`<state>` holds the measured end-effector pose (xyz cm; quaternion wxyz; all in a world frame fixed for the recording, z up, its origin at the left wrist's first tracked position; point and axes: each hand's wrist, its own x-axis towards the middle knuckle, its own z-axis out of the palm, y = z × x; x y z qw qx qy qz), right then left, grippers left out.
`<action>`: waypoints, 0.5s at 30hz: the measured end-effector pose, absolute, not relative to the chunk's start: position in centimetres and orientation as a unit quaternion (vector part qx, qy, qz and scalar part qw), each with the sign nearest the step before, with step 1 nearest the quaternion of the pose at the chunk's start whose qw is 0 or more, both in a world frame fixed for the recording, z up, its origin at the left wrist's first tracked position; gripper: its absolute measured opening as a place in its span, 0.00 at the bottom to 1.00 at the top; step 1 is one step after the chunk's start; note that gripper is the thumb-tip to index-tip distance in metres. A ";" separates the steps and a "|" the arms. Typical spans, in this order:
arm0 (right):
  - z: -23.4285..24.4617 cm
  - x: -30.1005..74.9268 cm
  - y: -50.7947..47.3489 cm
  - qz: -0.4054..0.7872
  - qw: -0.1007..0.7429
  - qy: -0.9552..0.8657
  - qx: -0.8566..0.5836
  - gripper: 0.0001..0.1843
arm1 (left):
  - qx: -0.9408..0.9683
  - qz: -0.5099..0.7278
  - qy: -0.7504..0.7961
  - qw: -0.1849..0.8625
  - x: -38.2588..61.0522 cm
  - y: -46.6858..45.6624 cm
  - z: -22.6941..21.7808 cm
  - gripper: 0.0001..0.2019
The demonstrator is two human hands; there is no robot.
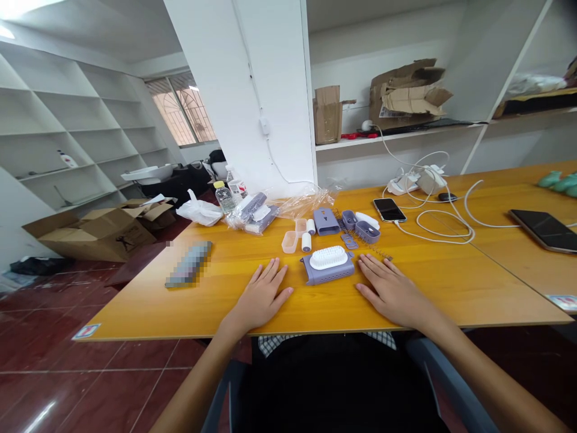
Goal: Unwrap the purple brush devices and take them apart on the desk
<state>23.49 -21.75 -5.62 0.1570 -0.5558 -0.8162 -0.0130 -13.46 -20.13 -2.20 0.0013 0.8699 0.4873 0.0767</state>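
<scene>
My left hand (260, 296) lies flat and open on the wooden table (451, 288), fingers stretched forward. My right hand (391, 290) also rests flat and open, palm down. Between them, just ahead of the fingertips, sits a lavender plastic case with a white brush (328, 264) on top. Neither hand touches it. Behind it lie small lavender parts (356, 227), two white rollers (307, 240), a clear small cup (290, 242) and a thin metal spring (378, 252).
A phone (389, 210) on a white cable and a charger (424, 179) lie at the back right; another dark phone (546, 230) lies far right. Plastic bags and a water bottle (223, 195) stand at the back left. A blurred flat object (189, 264) lies left. Cardboard boxes (103, 228) sit on the floor.
</scene>
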 end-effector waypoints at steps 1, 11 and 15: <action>-5.7 23.5 -21.7 -0.013 0.157 -0.817 -0.555 0.38 | 0.870 0.079 0.487 0.001 -13.5 -20.1 -2.3 0.36; -5.4 23.4 -21.8 -0.015 0.153 -0.816 -0.557 0.38 | 0.870 0.087 0.485 -0.004 -13.7 -19.9 -2.7 0.35; -5.0 23.4 -21.9 -0.007 0.142 -0.815 -0.561 0.39 | 0.871 0.086 0.484 -0.003 -13.6 -20.0 -2.6 0.36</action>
